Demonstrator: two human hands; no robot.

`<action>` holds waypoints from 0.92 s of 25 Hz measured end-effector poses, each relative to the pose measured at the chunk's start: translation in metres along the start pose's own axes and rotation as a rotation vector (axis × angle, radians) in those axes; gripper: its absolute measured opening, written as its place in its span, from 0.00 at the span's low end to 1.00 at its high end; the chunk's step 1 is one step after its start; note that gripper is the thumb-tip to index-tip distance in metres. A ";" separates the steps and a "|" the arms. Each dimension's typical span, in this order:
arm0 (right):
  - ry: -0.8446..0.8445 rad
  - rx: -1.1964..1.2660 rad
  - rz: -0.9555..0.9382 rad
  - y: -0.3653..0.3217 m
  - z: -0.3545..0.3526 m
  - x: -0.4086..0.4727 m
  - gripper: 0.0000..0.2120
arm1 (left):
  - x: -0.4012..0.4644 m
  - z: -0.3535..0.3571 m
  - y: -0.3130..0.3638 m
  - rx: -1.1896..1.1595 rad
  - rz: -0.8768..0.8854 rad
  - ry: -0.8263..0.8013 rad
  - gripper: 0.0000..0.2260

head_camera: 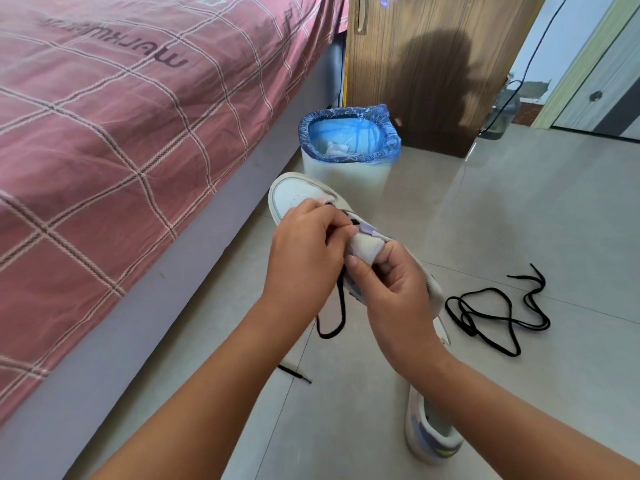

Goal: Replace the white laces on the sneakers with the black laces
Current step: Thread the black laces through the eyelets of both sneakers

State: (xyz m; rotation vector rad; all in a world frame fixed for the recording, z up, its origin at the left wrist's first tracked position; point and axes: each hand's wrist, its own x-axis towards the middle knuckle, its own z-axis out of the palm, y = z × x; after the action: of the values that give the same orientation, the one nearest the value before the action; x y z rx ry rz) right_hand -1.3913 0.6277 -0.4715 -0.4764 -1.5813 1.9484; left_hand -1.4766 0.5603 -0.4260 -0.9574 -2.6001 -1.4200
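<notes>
I count two sneakers: one (pixel 298 192) in my hands, one (pixel 427 434) on the floor. Two black laces (pixel 495 313) (pixel 337 306). One bin (pixel 349 147). One bed (pixel 121 116).

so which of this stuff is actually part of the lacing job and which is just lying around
Part of the job:
held sneaker
black lace being threaded
spare black lace on the floor
second sneaker
left hand, right hand

Just lying about:
bin
bed
wooden cabinet
</notes>
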 end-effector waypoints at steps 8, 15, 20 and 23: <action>-0.032 -0.067 0.518 0.010 -0.036 0.017 0.07 | 0.115 0.006 0.031 -0.639 -0.121 -0.106 0.07; -0.224 -0.194 0.605 -0.010 -0.085 0.041 0.08 | 0.156 0.011 -0.072 0.161 -0.206 0.126 0.07; -0.334 -0.235 0.657 -0.028 -0.105 0.055 0.13 | 0.080 0.031 -0.099 0.322 -0.188 -0.489 0.14; -0.413 -0.309 0.660 -0.031 -0.102 0.061 0.12 | 0.037 0.039 -0.055 -0.229 -0.118 -0.832 0.13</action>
State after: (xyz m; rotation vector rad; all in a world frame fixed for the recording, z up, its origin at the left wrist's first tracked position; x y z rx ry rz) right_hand -1.3697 0.7482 -0.4604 -0.8492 -2.2117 2.3995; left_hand -1.5250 0.5868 -0.4786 -1.7723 -3.1058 -1.6289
